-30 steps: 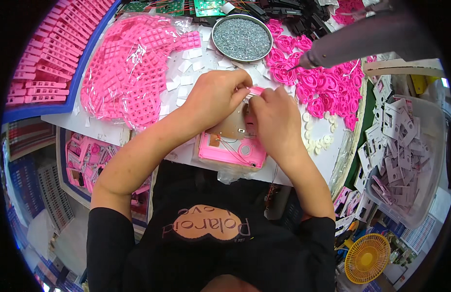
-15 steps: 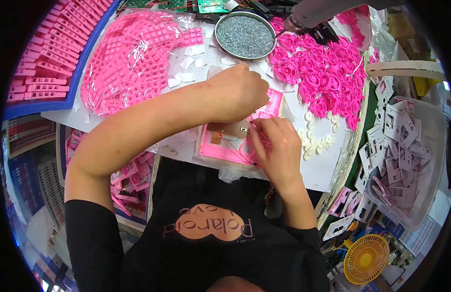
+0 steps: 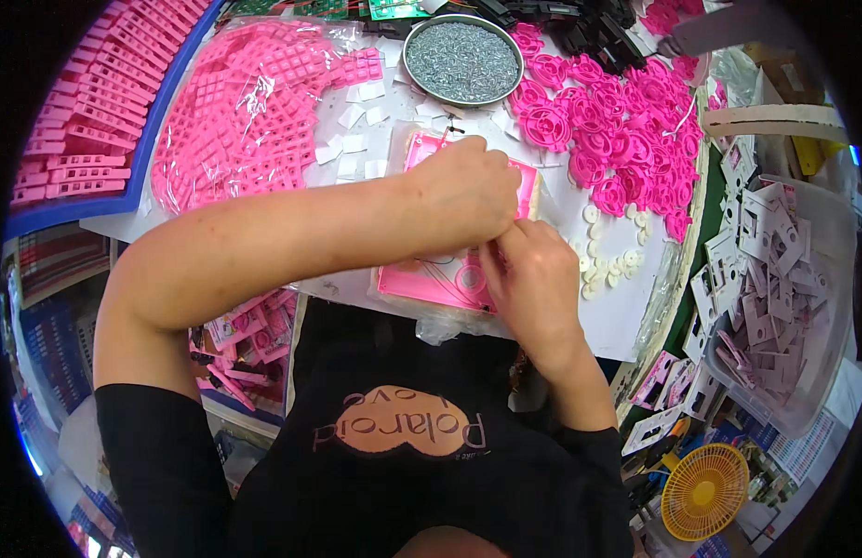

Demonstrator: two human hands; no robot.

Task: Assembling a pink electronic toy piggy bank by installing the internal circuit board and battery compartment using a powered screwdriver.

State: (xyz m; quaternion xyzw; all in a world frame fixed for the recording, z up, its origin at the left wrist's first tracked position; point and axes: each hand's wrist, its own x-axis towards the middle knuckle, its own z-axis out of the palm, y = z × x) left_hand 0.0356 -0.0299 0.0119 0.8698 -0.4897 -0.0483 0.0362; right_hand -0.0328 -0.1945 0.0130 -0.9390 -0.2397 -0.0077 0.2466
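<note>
A pink plastic casing (image 3: 417,282) lies on the table before me, with thin wires and a clear round part inside. My left hand (image 3: 468,191) reaches across it, closed, with its fingertips hidden beneath the knuckles. Against it on the right is my right hand (image 3: 538,279), thumb and fingers drawn together at the casing's right side. Both sets of fingertips meet over the casing; whatever they hold is hidden. A small dark piece (image 3: 455,129) shows at the casing's top edge.
Behind the casing stands a round dish of small metal screws (image 3: 463,60). A bag of pink grid parts (image 3: 249,121) lies left, loose pink round parts (image 3: 603,130) right, with white discs (image 3: 594,265) nearer. A blurred grey tool (image 3: 728,30) is at upper right.
My left hand has shifted slightly down and lies closer against my right hand, covering more of the casing. The grey tool at the upper right has swung away to the right.
</note>
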